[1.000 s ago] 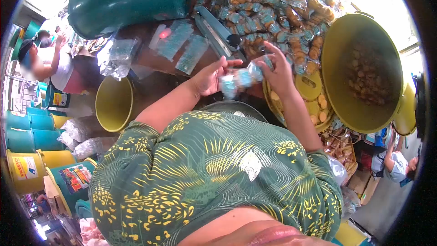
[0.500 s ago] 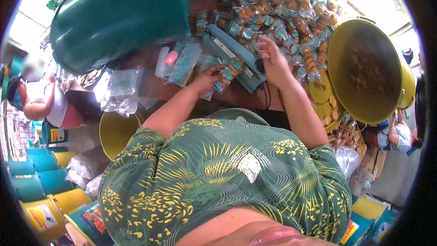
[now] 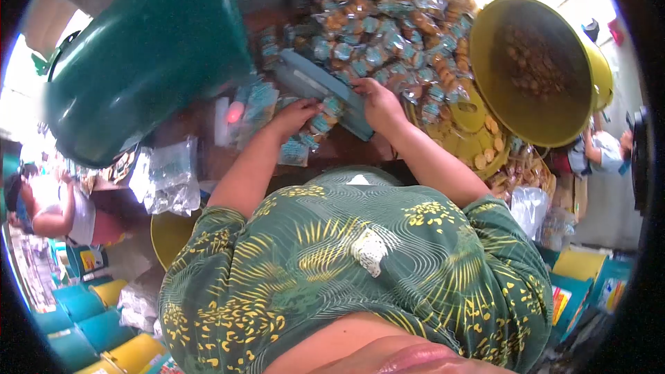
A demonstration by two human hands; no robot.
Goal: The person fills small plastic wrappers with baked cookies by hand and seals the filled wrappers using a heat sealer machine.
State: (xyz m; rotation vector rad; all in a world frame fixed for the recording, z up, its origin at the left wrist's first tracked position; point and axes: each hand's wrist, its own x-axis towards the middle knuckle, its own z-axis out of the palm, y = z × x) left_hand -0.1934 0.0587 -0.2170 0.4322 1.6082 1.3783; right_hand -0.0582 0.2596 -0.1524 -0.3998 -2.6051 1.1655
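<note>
My left hand [image 3: 296,118] is closed on a clear packet of cookies [image 3: 323,121] with a turquoise label, held against the near side of a blue bar-type heat sealer [image 3: 322,83]. At the right end of the sealer's upper arm rests my right hand [image 3: 381,107], fingers curled over it. The arm is down over the base, and the packet's far edge is hidden there. Left of my left hand lie a stack of printed turquoise wrappers [image 3: 262,104] and a pink round object [image 3: 235,111].
Behind the sealer rises a large heap of filled cookie packets [image 3: 388,21]. A big green tub [image 3: 152,62] stands at left, a yellow tub [image 3: 485,62] with brown pieces inside at right. Loose cookies [image 3: 485,152] lie near a yellow lid [image 3: 467,116]. Another person [image 3: 62,208] is at far left.
My right hand, raised and open before, has come down onto the sealer's arm, which has lowered. The packet in my left hand now meets the sealer. The whole view has shifted.
</note>
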